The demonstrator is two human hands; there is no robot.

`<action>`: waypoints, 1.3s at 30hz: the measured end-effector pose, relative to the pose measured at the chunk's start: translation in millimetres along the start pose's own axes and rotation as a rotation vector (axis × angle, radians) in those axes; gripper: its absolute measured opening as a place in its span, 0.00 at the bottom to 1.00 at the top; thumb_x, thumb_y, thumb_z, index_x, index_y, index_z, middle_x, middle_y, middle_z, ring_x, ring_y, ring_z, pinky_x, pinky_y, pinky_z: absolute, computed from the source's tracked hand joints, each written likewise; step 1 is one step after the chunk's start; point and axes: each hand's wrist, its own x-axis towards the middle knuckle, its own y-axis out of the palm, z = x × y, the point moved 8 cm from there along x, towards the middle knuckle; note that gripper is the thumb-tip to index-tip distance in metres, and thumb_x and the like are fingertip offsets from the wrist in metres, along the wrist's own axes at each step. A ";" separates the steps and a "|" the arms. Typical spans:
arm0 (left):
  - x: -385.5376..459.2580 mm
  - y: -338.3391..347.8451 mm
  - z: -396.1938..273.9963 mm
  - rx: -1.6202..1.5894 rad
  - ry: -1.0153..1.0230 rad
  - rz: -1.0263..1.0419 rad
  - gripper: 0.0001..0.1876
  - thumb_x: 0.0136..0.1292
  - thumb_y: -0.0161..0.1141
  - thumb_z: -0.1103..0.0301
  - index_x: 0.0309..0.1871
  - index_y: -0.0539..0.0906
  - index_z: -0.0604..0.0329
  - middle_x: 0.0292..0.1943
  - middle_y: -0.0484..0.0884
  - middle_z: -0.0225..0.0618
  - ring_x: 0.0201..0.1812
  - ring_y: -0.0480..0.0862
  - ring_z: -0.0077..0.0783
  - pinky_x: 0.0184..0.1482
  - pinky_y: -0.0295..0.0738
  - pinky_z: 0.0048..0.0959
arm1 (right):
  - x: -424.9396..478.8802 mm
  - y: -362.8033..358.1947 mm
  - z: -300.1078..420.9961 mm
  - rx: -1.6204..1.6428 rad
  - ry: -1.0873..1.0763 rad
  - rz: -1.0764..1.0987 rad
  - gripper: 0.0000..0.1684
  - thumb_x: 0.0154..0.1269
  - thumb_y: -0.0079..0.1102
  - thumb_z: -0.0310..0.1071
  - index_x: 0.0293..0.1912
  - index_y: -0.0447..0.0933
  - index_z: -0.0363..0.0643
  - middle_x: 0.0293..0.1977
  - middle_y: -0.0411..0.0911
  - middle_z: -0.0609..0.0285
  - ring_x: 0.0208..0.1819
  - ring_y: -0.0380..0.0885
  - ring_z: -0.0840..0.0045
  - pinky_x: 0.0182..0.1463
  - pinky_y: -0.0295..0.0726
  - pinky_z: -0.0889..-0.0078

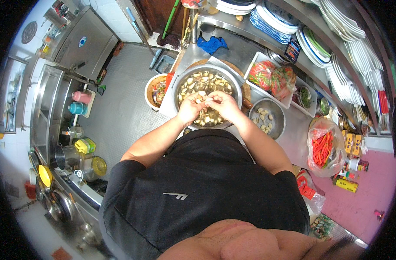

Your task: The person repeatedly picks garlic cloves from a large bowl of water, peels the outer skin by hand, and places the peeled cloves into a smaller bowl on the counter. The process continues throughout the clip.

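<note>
Over a large metal basin [239,94] full of garlic cloves [214,78] in brownish water, my two hands meet at the fingertips. My left hand [189,110] has garlic cloves [201,93] at its curled fingers. A small pale piece, seemingly a clove, is pinched at the fingertips of my right hand [226,105], touching the left thumb. The fingers partly hide what they hold. To the right stands a smaller metal bowl [280,125] with several pale cloves [263,117] in it. A wooden knife handle [247,103] sticks out between the two vessels.
Behind the basin shows a round wooden board [246,89]. Bagged chopped peppers [261,74] fill a white tray [250,66]; a bag of red chillies [322,148] lies farther right. A scrap bucket [147,89] stands left. Plate-laden shelves [230,20] overhang the counter's back.
</note>
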 end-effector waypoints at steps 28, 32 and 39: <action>-5.1 -10.9 -15.3 0.551 0.094 -0.215 0.05 0.70 0.62 0.72 0.42 0.84 0.63 0.28 0.85 0.34 0.28 0.83 0.25 0.34 0.77 0.28 | -18.9 5.0 11.4 -0.034 -0.089 -0.021 0.08 0.70 0.69 0.28 0.42 0.77 0.40 0.35 0.84 0.65 0.37 0.81 0.87 0.42 0.80 0.78; -10.5 -12.1 -38.6 0.812 0.158 -0.245 0.07 0.68 0.63 0.69 0.38 0.82 0.65 0.24 0.84 0.43 0.26 0.85 0.38 0.32 0.78 0.37 | -11.9 -5.8 9.0 -0.235 -0.105 -0.016 0.07 0.69 0.66 0.29 0.45 0.79 0.42 0.37 0.85 0.59 0.38 0.84 0.73 0.44 0.82 0.68; -20.1 -15.6 -41.6 1.162 0.439 -0.210 0.07 0.66 0.62 0.71 0.35 0.78 0.64 0.26 0.82 0.55 0.32 0.85 0.58 0.35 0.79 0.47 | 5.6 3.4 -13.5 -1.182 0.065 0.174 0.19 0.67 0.55 0.28 0.55 0.82 0.47 0.54 0.83 0.49 0.55 0.84 0.56 0.60 0.82 0.55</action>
